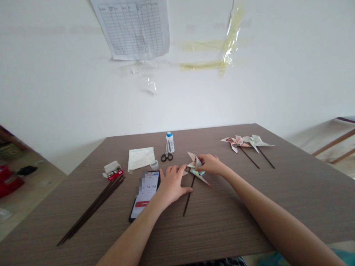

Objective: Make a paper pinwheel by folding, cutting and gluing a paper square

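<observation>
A paper pinwheel [203, 178] with printed, coloured blades lies on the table, its dark stick [188, 199] pointing toward me. My right hand [210, 164] is closed on the pinwheel's right side, fingers bent around a blade near the centre. From the left, my left hand [172, 183] rests with fingers apart; its fingertips reach the pinwheel's left blade and its thumb lies by the stick. Part of the centre is hidden by my fingers. Just left of that hand lies a phone [144, 197] showing a timer.
Two finished-looking pinwheels [236, 142] lie at the back right. Black-handled scissors [166, 156] lean by a white glue bottle [170, 143]. Paper sheets [141, 159], a small clear cup [154, 165], an opened small box [113, 170] and several dark sticks [94, 207] are on the left.
</observation>
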`<state>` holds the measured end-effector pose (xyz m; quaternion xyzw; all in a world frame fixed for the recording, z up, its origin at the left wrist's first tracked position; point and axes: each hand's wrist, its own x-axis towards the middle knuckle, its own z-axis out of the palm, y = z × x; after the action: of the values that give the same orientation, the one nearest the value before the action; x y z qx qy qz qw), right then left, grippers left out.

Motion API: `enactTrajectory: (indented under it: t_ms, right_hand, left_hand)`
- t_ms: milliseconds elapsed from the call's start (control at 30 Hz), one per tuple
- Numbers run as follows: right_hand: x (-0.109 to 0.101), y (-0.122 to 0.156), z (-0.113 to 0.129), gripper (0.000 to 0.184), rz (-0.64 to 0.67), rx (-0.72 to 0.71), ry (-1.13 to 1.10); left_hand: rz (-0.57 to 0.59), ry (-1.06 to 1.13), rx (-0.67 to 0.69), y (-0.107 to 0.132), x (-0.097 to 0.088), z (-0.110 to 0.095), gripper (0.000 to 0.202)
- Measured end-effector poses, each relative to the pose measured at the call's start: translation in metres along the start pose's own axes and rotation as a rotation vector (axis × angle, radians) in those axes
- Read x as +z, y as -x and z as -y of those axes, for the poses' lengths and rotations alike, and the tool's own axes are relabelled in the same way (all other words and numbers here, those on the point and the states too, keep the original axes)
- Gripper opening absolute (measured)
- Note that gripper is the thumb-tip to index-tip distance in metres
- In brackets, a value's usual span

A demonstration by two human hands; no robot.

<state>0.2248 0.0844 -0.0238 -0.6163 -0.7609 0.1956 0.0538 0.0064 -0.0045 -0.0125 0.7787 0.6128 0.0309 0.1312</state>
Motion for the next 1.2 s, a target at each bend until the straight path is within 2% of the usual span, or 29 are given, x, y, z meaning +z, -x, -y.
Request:
enactTrajectory:
  t_ms: [133,267,367,433,600,733,833,1033,1200]
  right_hand:
    - [-0.001,-0.001,-0.006,0.03,-0.057,-0.016,-0.065]
    - [-0.011,0.001,-0.01,0.033,-0.157,-0.013,-0.145]
    - [-0.019,0.01,-0.011,0.03,-0.217,-0.003,-0.087]
    - [-0.018,0.022,-0.01,0.025,-0.247,-0.051,-0.036]
    - [0.007,0.071,-0.003,0.022,-0.37,-0.279,0.127]
    - [0.037,0.103,0.009,0.021,-0.33,-0.456,0.166]
    - [0.049,0.112,0.016,0.02,-0.316,-0.507,0.18]
    - [0.038,0.104,0.006,0.026,-0.284,-0.406,0.207]
    - [0.025,0.095,-0.022,0.029,-0.3,-0.197,0.208]
  left_hand:
    - [-0.036,-0.021,0.021,0.0,0.005,-0.001,0.091]
    - [-0.058,-0.032,0.002,0.003,0.011,-0.007,0.088]
    - [-0.057,-0.042,-0.006,0.004,0.012,-0.01,0.083]
    - [-0.054,-0.052,-0.014,0.004,0.01,-0.009,0.079]
    - [-0.12,-0.096,-0.067,0.001,-0.006,0.002,0.063]
    - [-0.17,-0.105,-0.114,0.0,-0.018,0.012,0.059]
    - [-0.177,-0.098,-0.135,-0.001,-0.023,0.015,0.06]
    - [-0.171,-0.097,-0.147,-0.001,-0.024,0.015,0.06]
    - [-0.184,-0.097,-0.124,0.0,-0.019,0.019,0.059]
